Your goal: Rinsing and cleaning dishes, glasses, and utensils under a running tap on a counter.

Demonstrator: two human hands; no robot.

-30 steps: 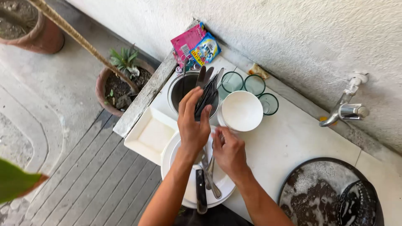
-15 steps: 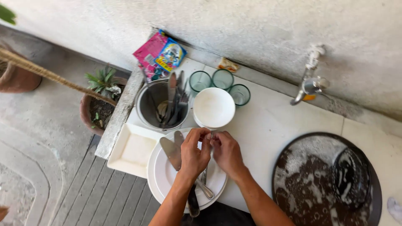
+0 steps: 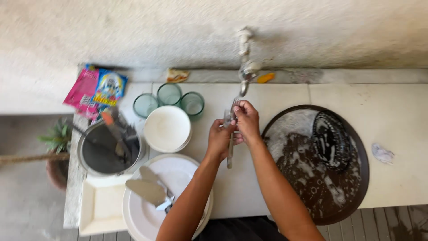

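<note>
Bare worktop (image 3: 276,102) is left between the white bowl (image 3: 167,128) and the round dark tray (image 3: 318,163), beneath the tap (image 3: 245,67). There a bundle of metal cutlery (image 3: 230,134), slim and grey, is held upright over the worktop, pinched by the fingers of the left hand (image 3: 219,138) and the right hand (image 3: 246,120). A rough pale wall is seen behind.

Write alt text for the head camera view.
Both hands, left hand and right hand, hold cutlery under a wall tap. A soapy round tray lies right; plates, bowls and a pot left.
</note>
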